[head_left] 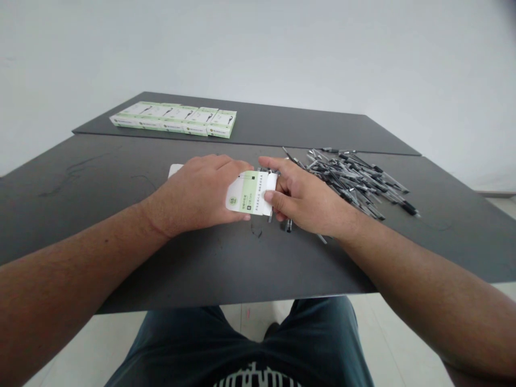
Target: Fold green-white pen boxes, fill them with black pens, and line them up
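I am holding a small white-and-green box point(244, 200) out in front of me, over the middle of the dark table point(226, 269), its printed face turning up towards me and a "0.5" mark showing on it. My left hand point(203, 188) is wrapping over the box from the left, clasping it between the thumb and fingers and covering much of its length. A white edge point(174, 169) is peeping out beyond that hand. My right hand point(308, 196) is half curling at the box's right end: the thumb tip is pressing on the printed end, while the index finger is stretching along above it. I cannot tell what its other fingers are gripping. Some slim, dark pieces are showing at that end, but I cannot tell how far in they are sitting.

Just beyond my right hand, a loose pile of pens point(363, 180), clear and black, is lying in a tangle on the table. One black cap point(288, 225) is poking out just below that hand. Farther off to the left, a row of five similar boxes point(169, 119) is lying side by side on the far tabletop point(298, 126). A pale wall point(258, 59) is rising behind, and my jeans point(149, 349) are showing below the near edge.
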The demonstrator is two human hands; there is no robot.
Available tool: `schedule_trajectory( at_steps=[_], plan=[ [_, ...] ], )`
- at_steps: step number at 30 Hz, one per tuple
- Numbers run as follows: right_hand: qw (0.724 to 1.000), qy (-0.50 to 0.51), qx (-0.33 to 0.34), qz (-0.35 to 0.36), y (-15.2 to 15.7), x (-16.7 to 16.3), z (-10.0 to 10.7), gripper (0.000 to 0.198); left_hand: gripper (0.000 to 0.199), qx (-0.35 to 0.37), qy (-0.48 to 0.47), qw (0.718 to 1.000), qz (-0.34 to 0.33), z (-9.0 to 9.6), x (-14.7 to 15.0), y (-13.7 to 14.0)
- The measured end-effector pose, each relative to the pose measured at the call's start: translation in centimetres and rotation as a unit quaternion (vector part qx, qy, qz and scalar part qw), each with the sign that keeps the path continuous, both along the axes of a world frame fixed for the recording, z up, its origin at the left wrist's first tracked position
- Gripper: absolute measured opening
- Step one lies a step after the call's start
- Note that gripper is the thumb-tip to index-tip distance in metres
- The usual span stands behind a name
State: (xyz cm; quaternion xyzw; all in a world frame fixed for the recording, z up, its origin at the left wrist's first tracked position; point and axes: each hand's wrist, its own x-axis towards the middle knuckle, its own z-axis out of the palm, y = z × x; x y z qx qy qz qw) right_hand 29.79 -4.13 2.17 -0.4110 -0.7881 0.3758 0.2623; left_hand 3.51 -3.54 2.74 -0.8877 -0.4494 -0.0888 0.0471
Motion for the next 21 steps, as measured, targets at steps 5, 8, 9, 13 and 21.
schedule_trajectory(
  at_steps=[5,8,9,13,21],
  plan=[
    [1.0,-0.014,0.004,0.022,-0.08,-0.01,0.21,0.063,0.075,0.009,0.015,1.0,0.004,0.33,0.08,-0.33],
    [1.0,-0.011,-0.009,0.016,-0.15,0.01,0.27,0.063,0.081,0.01,0.02,1.0,0.0,0.25,0.13,-0.32],
    [1.0,-0.009,-0.014,0.011,-0.15,0.02,0.25,0.064,0.082,0.012,0.02,1.0,-0.003,0.23,0.15,-0.33],
    [0.999,0.02,-0.043,0.005,0.03,0.1,0.0,0.073,0.077,0.022,0.017,1.0,-0.004,0.2,0.19,-0.47],
    [0.986,0.085,-0.135,0.038,0.57,0.33,-0.15,0.072,0.076,0.018,-0.005,1.0,-0.012,-0.04,0.03,-0.23]
  ],
)
